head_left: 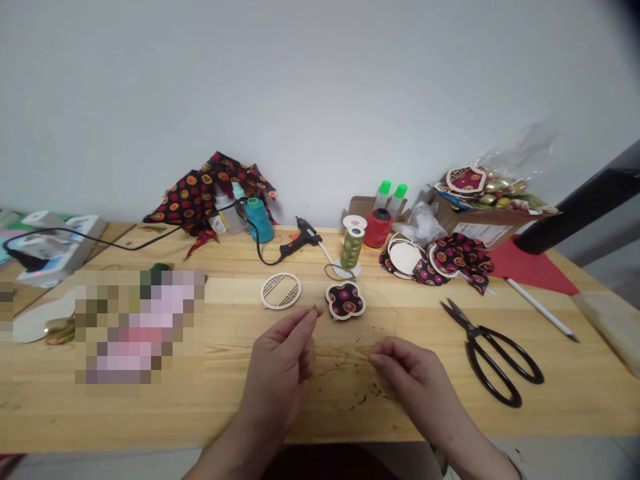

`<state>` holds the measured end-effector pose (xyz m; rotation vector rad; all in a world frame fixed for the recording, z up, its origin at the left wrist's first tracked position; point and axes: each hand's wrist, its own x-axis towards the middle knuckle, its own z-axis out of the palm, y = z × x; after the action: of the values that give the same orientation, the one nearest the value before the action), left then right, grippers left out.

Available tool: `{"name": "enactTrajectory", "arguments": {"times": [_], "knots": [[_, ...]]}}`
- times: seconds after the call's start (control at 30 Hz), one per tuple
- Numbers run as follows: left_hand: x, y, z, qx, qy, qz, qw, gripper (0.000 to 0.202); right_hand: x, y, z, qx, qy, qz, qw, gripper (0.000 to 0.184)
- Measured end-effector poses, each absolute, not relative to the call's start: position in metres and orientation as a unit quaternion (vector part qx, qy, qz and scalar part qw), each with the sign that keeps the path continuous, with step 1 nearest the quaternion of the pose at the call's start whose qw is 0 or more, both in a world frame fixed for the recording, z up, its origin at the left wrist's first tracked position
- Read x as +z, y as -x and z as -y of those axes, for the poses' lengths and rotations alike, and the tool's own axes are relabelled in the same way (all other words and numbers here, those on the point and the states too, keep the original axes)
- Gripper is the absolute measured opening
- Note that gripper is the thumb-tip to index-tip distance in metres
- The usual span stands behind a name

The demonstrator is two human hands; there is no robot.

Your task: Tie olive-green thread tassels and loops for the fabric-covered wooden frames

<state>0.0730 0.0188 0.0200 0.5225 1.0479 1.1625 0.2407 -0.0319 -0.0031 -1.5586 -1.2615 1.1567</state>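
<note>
My left hand [283, 360] is raised a little over the wooden table [320, 413], its thumb and forefinger pinched on something thin, perhaps a needle or thread. My right hand [407, 373] lies close to the tabletop with its fingers pinched together too; what it holds is too small to see. Just beyond the hands sits a flower-shaped wooden pendant [345, 300] covered in dark patterned fabric. Left of it lies a round cut-out wooden disc [281, 291]. A gold-green thread spool [351, 248] stands behind the pendant, with thread trailing down from it.
Black scissors [493, 353] lie at the right, a white pencil [543, 310] beyond them. A glue gun [300, 240], teal spool [259, 220], red spool [377, 228], patterned fabric [210, 187], fabric-covered wooden pieces [440, 257] and a cardboard box [493, 217] line the back. A blurred patch covers the left.
</note>
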Motion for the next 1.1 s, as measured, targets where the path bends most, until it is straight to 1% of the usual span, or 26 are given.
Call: {"name": "enactTrajectory", "arguments": {"times": [0.1,0.2,0.3,0.4,0.5,0.6,0.7,0.8,0.9,1.1], "knots": [[0.015,-0.076,-0.016,0.501,-0.229,-0.475,0.686,0.029,-0.006,-0.239,0.025,0.535,0.596,0.365,0.475,0.025],[0.008,-0.081,-0.012,0.479,-0.237,-0.481,0.695,0.031,-0.007,-0.233,0.021,0.576,0.538,0.266,0.556,0.032],[0.003,-0.085,-0.005,0.451,-0.251,-0.481,0.709,0.031,-0.005,-0.225,0.019,0.58,0.489,0.217,0.614,0.044],[0.002,-0.089,0.001,0.438,-0.249,-0.48,0.718,0.029,-0.002,-0.219,0.017,0.561,0.476,0.212,0.643,0.05],[0.001,-0.091,0.003,0.445,-0.268,-0.477,0.709,0.021,-0.001,-0.216,0.015,0.512,0.5,0.243,0.655,0.048],[0.0,-0.091,0.003,0.443,-0.288,-0.471,0.706,0.017,0.001,-0.211,0.015,0.418,0.535,0.314,0.663,0.04],[-0.002,-0.09,0.003,0.434,-0.294,-0.461,0.716,0.02,-0.001,-0.205,0.017,0.324,0.552,0.389,0.662,0.03],[-0.004,-0.09,0.003,0.426,-0.299,-0.449,0.726,0.022,-0.007,-0.199,0.018,0.259,0.564,0.444,0.646,0.026],[-0.005,-0.089,0.002,0.42,-0.301,-0.434,0.737,0.023,-0.014,-0.195,0.02,0.228,0.566,0.473,0.636,0.024],[-0.001,-0.088,0.002,0.422,-0.297,-0.451,0.728,0.017,-0.019,-0.192,0.023,0.209,0.568,0.498,0.621,0.022]]}}
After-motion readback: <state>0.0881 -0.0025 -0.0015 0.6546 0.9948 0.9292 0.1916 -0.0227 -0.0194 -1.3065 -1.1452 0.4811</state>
